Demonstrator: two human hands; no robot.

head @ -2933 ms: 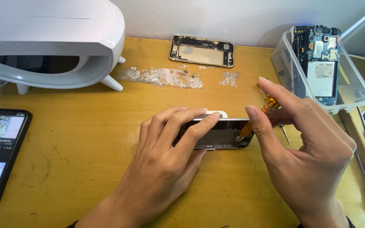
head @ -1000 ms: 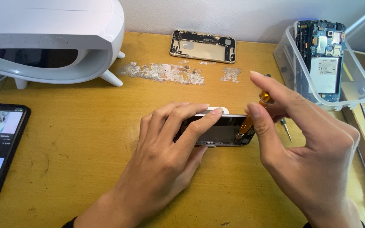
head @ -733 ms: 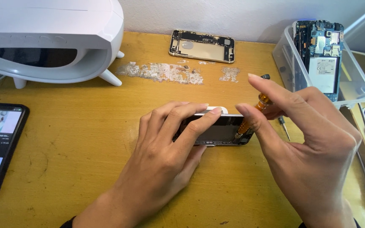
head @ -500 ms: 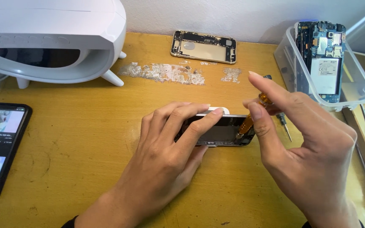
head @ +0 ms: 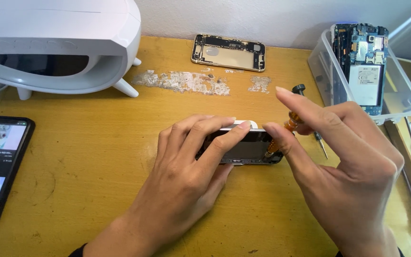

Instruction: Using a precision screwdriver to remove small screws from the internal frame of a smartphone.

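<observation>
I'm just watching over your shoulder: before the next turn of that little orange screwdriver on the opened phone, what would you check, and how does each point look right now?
1. Opened phone held steady: ok, the left hand presses on it with fingers spread.
2. Orange screwdriver gripped: ok, the right hand pinches its shaft, cap end up.
3. Tip seated in a screw: cannot tell, the tip at the phone's right end is too small to see.
4. Phone flat on the wooden table: ok.
5. Room for the right hand: ok, though a spare screwdriver lies just behind it.

opened phone point(head: 243, 148) half-hidden (by hands); screwdriver tip unseen
</observation>
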